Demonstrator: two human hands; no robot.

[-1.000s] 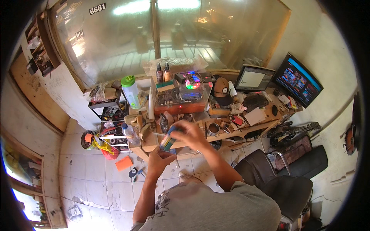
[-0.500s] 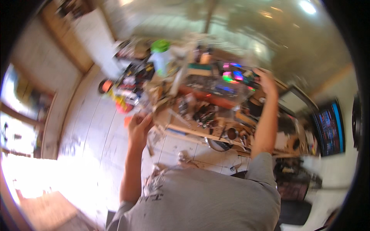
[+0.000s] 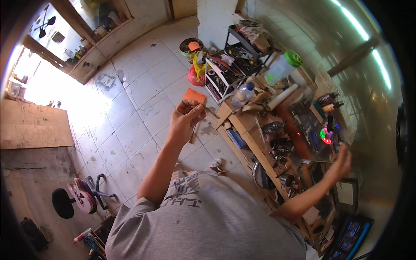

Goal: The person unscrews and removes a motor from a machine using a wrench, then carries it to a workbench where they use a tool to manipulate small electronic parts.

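My left hand (image 3: pixel 187 116) is raised over the tiled floor, its fingers pinched on a flat orange piece (image 3: pixel 195 95) that looks folded; its material is unclear. My right hand (image 3: pixel 341 161) is over the far right part of the workbench, slightly blurred, its fingers loosely stretched and nothing visible in them. Just beyond it a small device glows with pink and green lights (image 3: pixel 326 136). It sits by a dark, glossy panel with a reddish-brown edge (image 3: pixel 296 132).
The cluttered wooden workbench (image 3: pixel 255 151) holds a clear bottle with a blue cap (image 3: pixel 243 94), a green-lidded container (image 3: pixel 284 67) and a metal cup (image 3: pixel 287 180). A white rack of tools (image 3: pixel 219 80) stands beyond, beside red and yellow bags (image 3: pixel 197 71). A screen (image 3: pixel 349 238) is at the lower right.
My view has swung to the left, so the bench now lies further right. My right hand has drawn back from the glowing device. The orange piece stays in my left hand.
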